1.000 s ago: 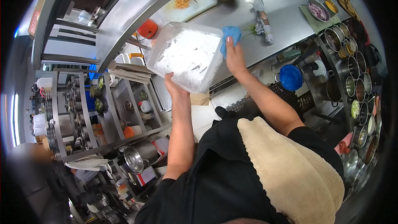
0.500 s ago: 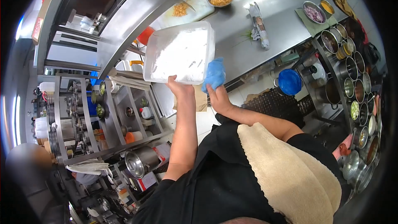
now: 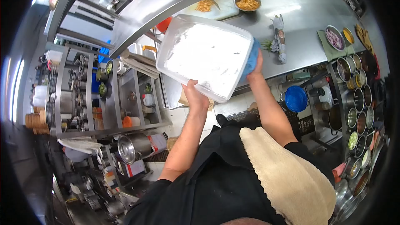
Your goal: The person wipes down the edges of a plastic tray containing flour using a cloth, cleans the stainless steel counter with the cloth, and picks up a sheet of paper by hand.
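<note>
A translucent plastic tub (image 3: 204,56) with white contents is held up in front of me, tilted. My left hand (image 3: 195,96) grips its near left edge, thumb over the rim and the other fingers hidden underneath. At the tub's right side, my right hand (image 3: 256,67) presses a crumpled blue bag or cloth (image 3: 251,59) against the wall; part of the blue thing is hidden behind the tub.
Behind the tub runs a steel counter (image 3: 291,25) with a bowl of orange shreds (image 3: 247,3), a cutting board (image 3: 227,10) and a wrapped bundle (image 3: 280,39). A blue-lidded pot (image 3: 296,98) sits lower right. Metal shelving (image 3: 114,104) stands left.
The tub appears larger and further right, tilted more. My right hand has moved from the tub's lower right corner up along its right side with the blue thing. The whole view has shifted.
</note>
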`<control>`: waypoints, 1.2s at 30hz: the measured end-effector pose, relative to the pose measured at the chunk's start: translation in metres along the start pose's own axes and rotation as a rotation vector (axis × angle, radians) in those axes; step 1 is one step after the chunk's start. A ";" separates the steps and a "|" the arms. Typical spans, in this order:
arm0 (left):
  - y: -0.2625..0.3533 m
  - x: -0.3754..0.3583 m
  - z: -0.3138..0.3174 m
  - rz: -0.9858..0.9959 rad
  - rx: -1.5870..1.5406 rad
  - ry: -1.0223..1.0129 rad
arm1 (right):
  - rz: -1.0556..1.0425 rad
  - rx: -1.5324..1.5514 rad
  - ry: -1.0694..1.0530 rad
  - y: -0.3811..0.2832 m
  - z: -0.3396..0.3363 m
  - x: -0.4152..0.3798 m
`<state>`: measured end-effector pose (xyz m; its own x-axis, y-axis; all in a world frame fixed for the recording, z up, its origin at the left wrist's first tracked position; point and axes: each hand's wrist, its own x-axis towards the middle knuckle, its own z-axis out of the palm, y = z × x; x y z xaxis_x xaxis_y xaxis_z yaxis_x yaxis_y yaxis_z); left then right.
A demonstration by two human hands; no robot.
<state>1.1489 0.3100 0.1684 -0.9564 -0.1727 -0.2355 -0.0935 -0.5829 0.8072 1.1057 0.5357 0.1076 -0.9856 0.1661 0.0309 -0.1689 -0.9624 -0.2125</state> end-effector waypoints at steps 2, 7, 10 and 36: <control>-0.003 -0.009 -0.005 -0.085 -0.002 -0.022 | 0.014 0.018 -0.053 0.005 -0.013 -0.001; -0.006 -0.035 -0.012 -0.335 0.042 -0.130 | 0.052 -0.156 0.156 0.027 -0.035 -0.008; 0.003 -0.048 -0.004 -0.383 0.096 -0.151 | 0.053 -0.232 0.189 0.036 -0.034 -0.017; 0.123 -0.060 -0.167 -0.082 0.296 0.095 | 0.691 -0.574 -0.066 0.030 -0.052 -0.058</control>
<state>1.2409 0.1155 0.1914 -0.9135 -0.2166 -0.3445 -0.2587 -0.3443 0.9025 1.1580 0.5080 0.0482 -0.8678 -0.4394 -0.2321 0.4725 -0.5851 -0.6591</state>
